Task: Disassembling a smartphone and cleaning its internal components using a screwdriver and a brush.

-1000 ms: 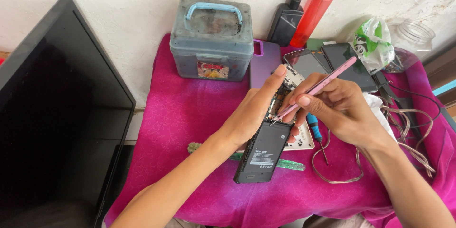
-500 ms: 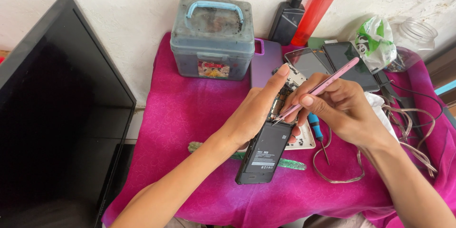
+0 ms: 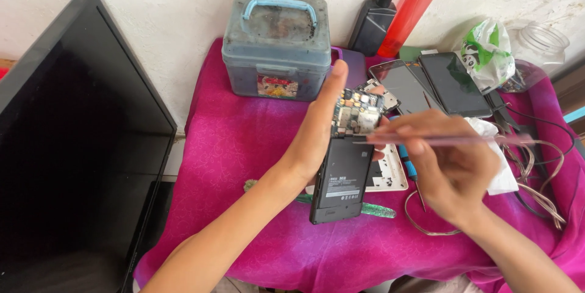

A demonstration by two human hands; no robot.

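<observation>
Two hands meet over the pink cloth (image 3: pixel 244 146) in the head view: the left hand (image 3: pixel 317 137) clasps an opened phone (image 3: pixel 346 168), hiding its left edge; the right hand (image 3: pixel 448 165) pinches a blurred pink tool (image 3: pixel 451 140) touching the circuit board (image 3: pixel 356 113).

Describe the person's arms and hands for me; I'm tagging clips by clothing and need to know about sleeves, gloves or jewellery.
Both forearms are bare as far as the frame shows: no sleeves in view. The left hand and right hand wear no gloves, and no rings, watch or bracelets show on either. Fingernails look short and unpainted.
</observation>
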